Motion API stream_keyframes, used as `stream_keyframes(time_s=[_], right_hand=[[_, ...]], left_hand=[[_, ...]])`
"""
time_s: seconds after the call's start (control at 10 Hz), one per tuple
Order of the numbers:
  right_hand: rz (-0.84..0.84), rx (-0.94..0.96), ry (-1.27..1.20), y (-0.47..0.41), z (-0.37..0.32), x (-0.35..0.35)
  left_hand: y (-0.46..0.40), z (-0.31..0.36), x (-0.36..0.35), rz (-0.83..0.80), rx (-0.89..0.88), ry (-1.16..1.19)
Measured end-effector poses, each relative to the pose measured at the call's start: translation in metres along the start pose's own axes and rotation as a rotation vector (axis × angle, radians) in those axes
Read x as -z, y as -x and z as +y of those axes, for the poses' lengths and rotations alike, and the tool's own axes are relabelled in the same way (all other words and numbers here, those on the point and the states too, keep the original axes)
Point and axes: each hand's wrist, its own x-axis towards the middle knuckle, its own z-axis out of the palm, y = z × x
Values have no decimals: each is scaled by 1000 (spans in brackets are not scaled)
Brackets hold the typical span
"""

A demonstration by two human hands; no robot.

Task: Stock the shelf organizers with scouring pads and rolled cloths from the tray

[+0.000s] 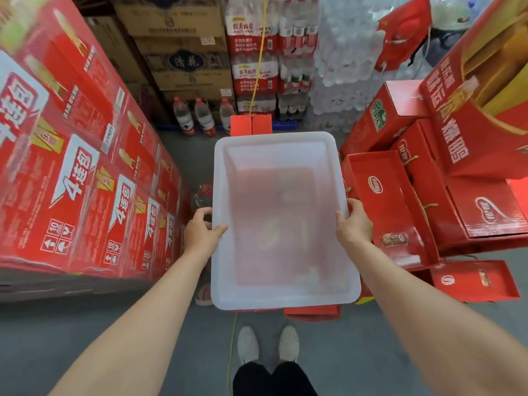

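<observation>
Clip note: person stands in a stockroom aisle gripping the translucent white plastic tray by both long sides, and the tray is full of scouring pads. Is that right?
Not quite. The head view shows the translucent white plastic tray empty: only red shapes beneath show through its base. The rest holds: the left hand and right hand grip its two long sides.

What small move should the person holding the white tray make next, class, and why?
Probably set the tray down or carry it off for refilling: both the left hand and the right hand grip its side rims, and no pads or cloths show inside it.
</observation>
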Motion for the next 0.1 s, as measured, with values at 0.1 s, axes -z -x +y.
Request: stream_keyframes(time_s=[0.1], right_hand=[[-105, -33, 52, 7, -3, 18]], left_hand=[[8, 20, 17, 70, -23, 48]])
